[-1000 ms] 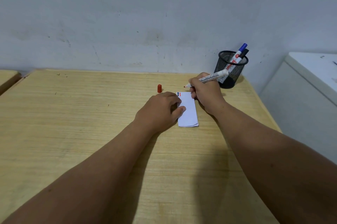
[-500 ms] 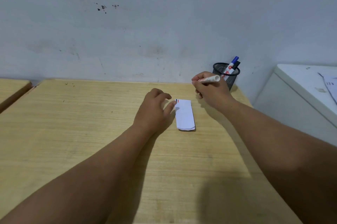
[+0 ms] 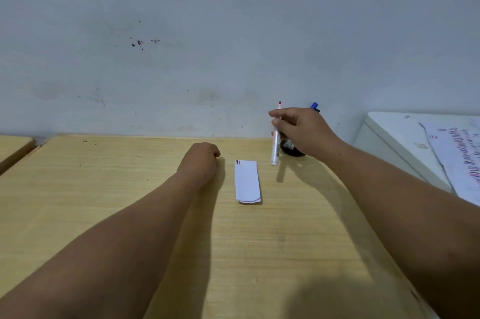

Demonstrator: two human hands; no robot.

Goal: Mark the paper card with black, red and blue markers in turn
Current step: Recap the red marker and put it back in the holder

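Observation:
The white paper card (image 3: 247,181) lies flat on the wooden table (image 3: 130,188), with a short black and a short red mark at its top left corner. My right hand (image 3: 304,131) holds the uncapped red marker (image 3: 275,149) upright, red tip up, above and right of the card. My left hand (image 3: 201,160) rests on the table left of the card, fingers curled shut where the red cap stood; the cap is hidden in the hand. A blue marker (image 3: 314,105) pokes out of the black mesh pen holder (image 3: 292,149), mostly hidden behind my right hand.
A white cabinet (image 3: 389,142) stands against the table's right side with a printed sheet (image 3: 462,160) on top. A second wooden table (image 3: 13,147) shows at the far left. A grey wall runs along the table's back edge.
My right hand lifted the red marker off the card and turned it tip up. My left hand left the card, moved left and closed over the red cap's spot.

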